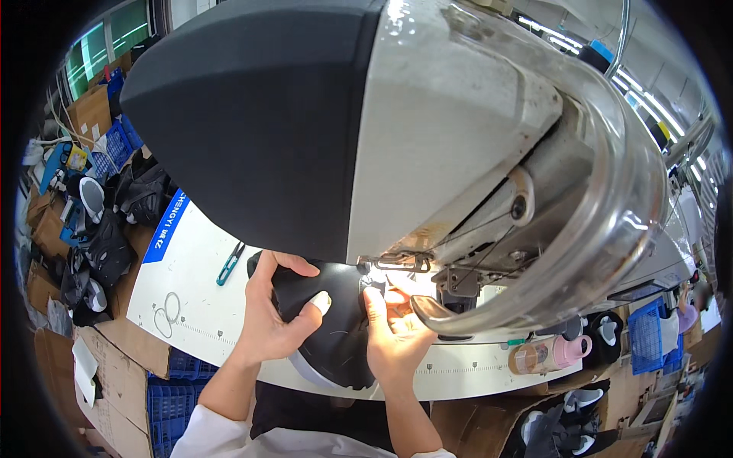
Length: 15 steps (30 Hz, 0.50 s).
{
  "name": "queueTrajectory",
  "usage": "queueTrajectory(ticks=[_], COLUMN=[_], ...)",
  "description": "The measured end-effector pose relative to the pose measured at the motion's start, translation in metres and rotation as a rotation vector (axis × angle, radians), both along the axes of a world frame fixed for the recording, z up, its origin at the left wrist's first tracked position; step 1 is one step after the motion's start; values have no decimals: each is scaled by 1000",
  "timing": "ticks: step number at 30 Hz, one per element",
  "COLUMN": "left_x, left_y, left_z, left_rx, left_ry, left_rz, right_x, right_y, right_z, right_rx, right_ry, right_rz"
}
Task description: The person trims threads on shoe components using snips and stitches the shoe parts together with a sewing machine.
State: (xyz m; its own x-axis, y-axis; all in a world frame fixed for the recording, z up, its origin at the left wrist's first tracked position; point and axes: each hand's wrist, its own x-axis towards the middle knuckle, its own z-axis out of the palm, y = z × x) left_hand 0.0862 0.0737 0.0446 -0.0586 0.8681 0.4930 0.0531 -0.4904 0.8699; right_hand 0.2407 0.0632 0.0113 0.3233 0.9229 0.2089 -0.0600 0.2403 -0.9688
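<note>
A black shoe upper (336, 336) with a pale band along its lower left edge lies on the white table under the head of a sewing machine (427, 114). My left hand (276, 313) grips its left side, the thumb, wrapped in something white at the tip, resting on top; some fingers are hidden. At the right edge of the upper, beside the lit needle area (378, 275), my right hand (397, 336) pinches the material with bent fingers. Glare and the machine's clear guard (534, 282) partly hide those fingertips.
Teal thread snips (230, 264) and thin rings (167, 314) lie left on the white table (198, 229). A pink-capped bottle (550, 354) stands right. Blue crates (172, 412), cardboard boxes and black shoe parts (107, 244) surround the table.
</note>
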Motion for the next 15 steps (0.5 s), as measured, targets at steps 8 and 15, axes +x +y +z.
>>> queueTrajectory(ticks=[8, 15], left_x=[-22, -48], left_y=[31, 64], left_z=[2, -1], left_rx=[-93, -130], left_ry=[83, 250], left_rz=[-116, -240], right_x=[-12, -26], right_y=[-2, -4], right_z=[0, 4], right_rx=[2, 9], right_ry=[-3, 164], right_rz=[-47, -80])
